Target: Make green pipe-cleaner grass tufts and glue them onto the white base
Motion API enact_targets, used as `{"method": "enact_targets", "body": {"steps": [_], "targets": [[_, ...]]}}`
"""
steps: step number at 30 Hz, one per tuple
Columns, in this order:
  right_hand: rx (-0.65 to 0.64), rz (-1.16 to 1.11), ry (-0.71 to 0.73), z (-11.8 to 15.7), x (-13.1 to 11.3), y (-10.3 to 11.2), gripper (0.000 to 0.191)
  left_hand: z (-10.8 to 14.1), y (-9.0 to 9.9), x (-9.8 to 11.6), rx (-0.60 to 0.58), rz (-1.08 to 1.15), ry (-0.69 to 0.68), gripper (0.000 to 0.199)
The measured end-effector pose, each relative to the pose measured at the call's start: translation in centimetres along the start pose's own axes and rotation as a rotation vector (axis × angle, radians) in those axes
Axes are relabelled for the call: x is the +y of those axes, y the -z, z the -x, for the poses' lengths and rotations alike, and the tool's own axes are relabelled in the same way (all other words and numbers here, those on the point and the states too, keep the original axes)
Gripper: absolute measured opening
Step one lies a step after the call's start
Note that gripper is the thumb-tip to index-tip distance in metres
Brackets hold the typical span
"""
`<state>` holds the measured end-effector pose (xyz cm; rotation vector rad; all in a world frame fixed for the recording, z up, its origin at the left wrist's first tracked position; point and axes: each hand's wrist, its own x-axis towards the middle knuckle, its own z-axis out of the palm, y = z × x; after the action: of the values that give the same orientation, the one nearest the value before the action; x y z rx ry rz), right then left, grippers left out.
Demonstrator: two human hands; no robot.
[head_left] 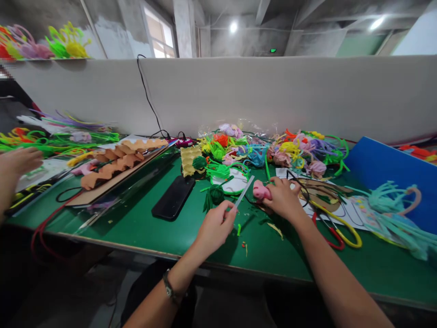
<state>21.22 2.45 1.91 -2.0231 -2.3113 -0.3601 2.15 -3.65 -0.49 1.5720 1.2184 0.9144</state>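
Note:
Between the thumb and fingers of my left hand [218, 223], a translucent whitish glue stick [245, 191] points up and to the right. My right hand [285, 198] is closed on a small pink object [261, 190] with a rounded end; its kind is not clear, and my fingers cover part of it. A thin black cord [305, 184] loops beside that hand. Just left of the stick lies a dark green yarn ball [215, 194]. Behind it is a white oval piece edged in green [235, 181]. Scissors [336, 228] with red and yellow handles rest right of my right hand.
A black phone [173, 198] lies on the green table [136, 232]. Cardboard egg-tray strips [116, 166] are at left, near another person's hand [20, 161]. Colourful fuzzy-stem bundles [290, 150] line the back partition [239, 91]. A blue board [385, 175] stands at right.

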Motion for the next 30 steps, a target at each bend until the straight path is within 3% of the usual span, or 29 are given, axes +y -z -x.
{"method": "enact_targets", "body": {"steps": [4,9,12,21,30], "targets": [[0.211,-0.079,-0.006,-0.1,0.6,0.2,0.018,0.6,0.0,0.5,-0.105,0.118,0.048,0.021],[0.225,-0.214,-0.123,0.5,0.3,0.4,0.026,1.4,-0.5,1.5,-0.233,0.292,0.065,0.027],[0.309,-0.252,-0.165,0.8,-0.1,0.4,0.025,1.9,-1.2,2.0,-0.306,0.367,0.075,0.027],[0.67,-0.266,-0.165,0.7,-0.2,-0.2,0.022,2.3,-3.2,2.8,-0.275,0.327,-0.012,0.024],[0.706,-0.332,-0.245,0.7,0.2,-0.8,0.023,2.8,-4.7,2.6,-0.255,0.373,-0.024,0.03]]}}
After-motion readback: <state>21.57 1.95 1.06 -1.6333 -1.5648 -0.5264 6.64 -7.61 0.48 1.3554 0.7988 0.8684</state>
